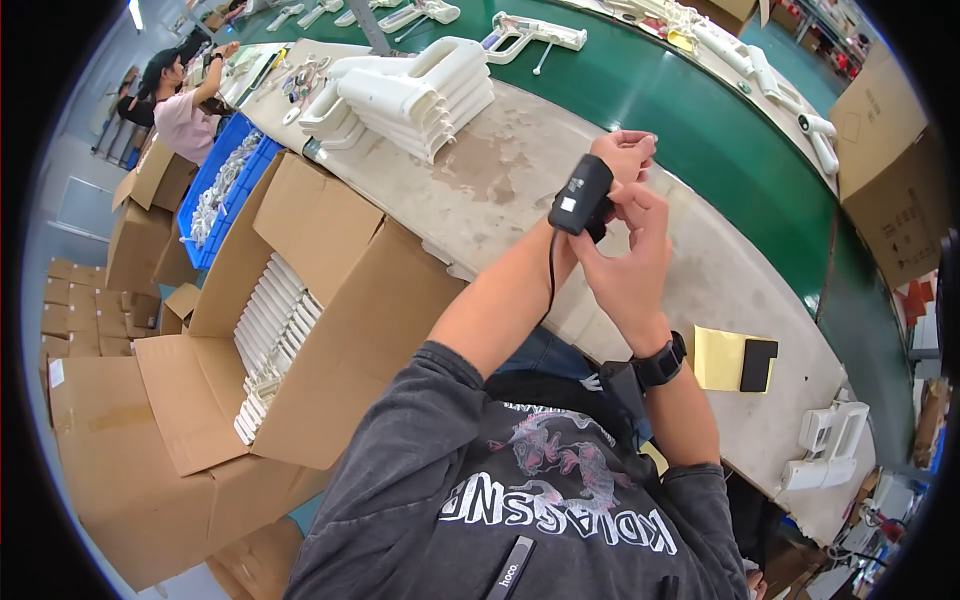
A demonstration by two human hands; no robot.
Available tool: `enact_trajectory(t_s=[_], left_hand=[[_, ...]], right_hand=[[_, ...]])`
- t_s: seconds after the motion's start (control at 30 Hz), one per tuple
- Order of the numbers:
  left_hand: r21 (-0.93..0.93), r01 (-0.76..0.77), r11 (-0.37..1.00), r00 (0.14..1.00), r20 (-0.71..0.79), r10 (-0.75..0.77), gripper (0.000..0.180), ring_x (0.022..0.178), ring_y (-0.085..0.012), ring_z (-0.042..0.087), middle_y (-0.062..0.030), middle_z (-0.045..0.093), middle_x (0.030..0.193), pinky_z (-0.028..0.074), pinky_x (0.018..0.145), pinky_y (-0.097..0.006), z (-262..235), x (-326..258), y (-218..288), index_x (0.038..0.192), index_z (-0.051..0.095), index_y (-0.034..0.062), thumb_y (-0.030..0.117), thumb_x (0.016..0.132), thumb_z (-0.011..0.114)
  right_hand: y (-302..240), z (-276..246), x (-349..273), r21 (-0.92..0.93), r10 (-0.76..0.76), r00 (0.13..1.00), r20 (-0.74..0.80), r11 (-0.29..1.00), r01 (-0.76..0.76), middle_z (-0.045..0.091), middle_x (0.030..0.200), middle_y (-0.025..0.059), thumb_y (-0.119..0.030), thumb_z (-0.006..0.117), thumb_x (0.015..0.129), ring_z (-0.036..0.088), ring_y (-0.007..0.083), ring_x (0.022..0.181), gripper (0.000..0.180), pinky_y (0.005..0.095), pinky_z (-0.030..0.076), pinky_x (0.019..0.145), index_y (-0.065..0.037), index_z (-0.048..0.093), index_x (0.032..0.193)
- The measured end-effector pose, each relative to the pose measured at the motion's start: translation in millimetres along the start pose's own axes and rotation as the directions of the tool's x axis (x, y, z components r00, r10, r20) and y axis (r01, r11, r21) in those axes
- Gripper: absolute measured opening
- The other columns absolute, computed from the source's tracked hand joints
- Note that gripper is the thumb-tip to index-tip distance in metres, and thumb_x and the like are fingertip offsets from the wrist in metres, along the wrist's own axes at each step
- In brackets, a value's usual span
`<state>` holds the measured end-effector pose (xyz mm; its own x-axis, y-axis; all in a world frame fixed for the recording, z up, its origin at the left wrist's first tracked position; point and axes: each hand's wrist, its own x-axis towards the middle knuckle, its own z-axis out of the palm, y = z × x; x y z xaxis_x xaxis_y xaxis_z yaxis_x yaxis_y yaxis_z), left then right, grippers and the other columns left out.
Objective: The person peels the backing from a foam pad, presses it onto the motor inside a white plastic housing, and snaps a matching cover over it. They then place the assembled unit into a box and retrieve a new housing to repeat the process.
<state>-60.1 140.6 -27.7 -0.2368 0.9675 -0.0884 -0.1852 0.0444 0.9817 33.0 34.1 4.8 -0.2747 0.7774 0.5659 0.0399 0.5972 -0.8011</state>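
Note:
Strapped on my left wrist is a black box-shaped device (580, 192) with a small white square on it. Its thin black cable (552, 270) hangs down along the forearm. My left hand (625, 152) is held above the worktable, empty as far as I see, its fingers loosely bent and slightly apart. Closed about the device's lower right side is my right hand (635, 255), thumb at its bottom end and bent index finger near its strap. A black watch (660, 364) sits on my right wrist.
A stack of white plastic housings (415, 95) stands on the grey worktable (500, 190), beside a green conveyor (690, 130). Yellow paper (715, 358) lies right, under a black flat piece (758, 366). Left are an open carton (345, 340), a blue crate (222, 195) and another person (185, 115).

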Motion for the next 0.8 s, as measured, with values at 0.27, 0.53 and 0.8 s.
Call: enact_trajectory(t_s=[0.27,0.53,0.8], left_hand=[[-0.838,0.546,0.003,0.835,0.544,0.082,0.019,0.079,-0.0126,0.053,-0.0048,0.050,0.090,0.046,0.059,-0.024,26.6,-4.8,45.6,0.107,0.053,0.0016,0.021,0.106,0.049],[-0.630,0.154,0.761,0.963,0.269,0.028,0.019,0.073,-0.0149,0.053,-0.0062,0.056,0.086,0.044,0.054,-0.024,46.3,-9.4,72.1,0.109,0.059,0.0005,0.015,0.106,0.047],[-0.773,0.573,-0.272,0.814,0.501,0.292,0.019,0.070,-0.0099,0.050,-0.0011,0.049,0.082,0.040,0.046,-0.019,63.1,-7.2,68.9,0.114,0.060,0.0080,0.023,0.102,0.056]], right_hand=[[-27.3,-11.7,17.8,-0.209,-0.277,0.960,0.038,0.937,0.279,0.066,0.097,0.0091,0.004,0.079,0.066,0.064,0.0254,0.084,0.042,0.0335,0.054,0.070,-0.005,0.056,0.100],[-15.4,-49.3,26.4,-0.104,-0.465,0.876,0.128,0.872,0.478,0.067,0.118,0.0168,0.007,0.084,0.060,0.067,0.0289,0.096,0.055,0.0331,0.057,0.076,-0.006,0.054,0.104],[-5.9,-62.9,15.7,-0.087,-0.474,0.878,0.071,0.874,0.478,0.065,0.119,0.0247,0.007,0.084,0.061,0.064,0.0320,0.095,0.057,0.0376,0.054,0.080,-0.006,0.049,0.103]])
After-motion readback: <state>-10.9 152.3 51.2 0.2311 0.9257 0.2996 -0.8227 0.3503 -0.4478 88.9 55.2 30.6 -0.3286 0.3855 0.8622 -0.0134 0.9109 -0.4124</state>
